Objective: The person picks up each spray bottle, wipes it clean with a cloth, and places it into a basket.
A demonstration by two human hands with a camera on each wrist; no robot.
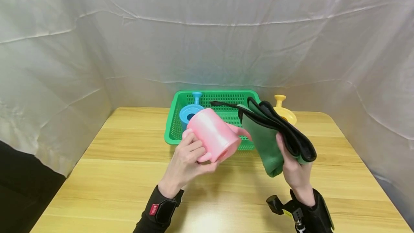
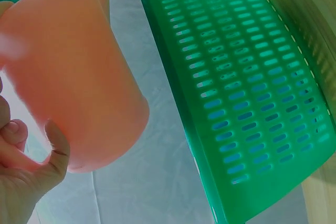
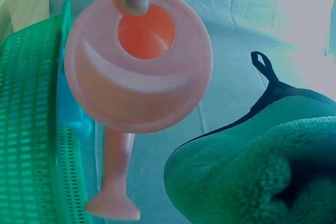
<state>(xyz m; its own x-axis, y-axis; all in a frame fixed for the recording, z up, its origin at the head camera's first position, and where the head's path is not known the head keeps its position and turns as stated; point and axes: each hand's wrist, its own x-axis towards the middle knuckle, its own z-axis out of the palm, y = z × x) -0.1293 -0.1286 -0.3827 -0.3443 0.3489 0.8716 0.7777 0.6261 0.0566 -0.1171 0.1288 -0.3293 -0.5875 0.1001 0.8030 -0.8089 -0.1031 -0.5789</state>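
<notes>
My left hand (image 1: pixel 191 157) grips a pink watering can (image 1: pixel 213 134) by its handle and holds it up, tipped over in front of the basket. In the right wrist view the can's round top opening (image 3: pixel 147 35) shows, with the left thumb at its edge and the spout (image 3: pixel 116 177) pointing away. My right hand (image 1: pixel 295 168) holds a folded green cloth (image 1: pixel 263 139) with black edging and a hanging loop (image 3: pixel 265 66). The cloth is near the spout's end in the head view. Part of the right hand is hidden behind the cloth.
Behind the pink can stands a green plastic basket (image 1: pixel 171 123) with a blue watering can (image 1: pixel 191 112) in it. A yellow watering can (image 1: pixel 286 114) stands to the basket's right, partly covered by the cloth. The wooden table (image 1: pixel 113 175) backs onto a pale fabric screen (image 1: pixel 207 53).
</notes>
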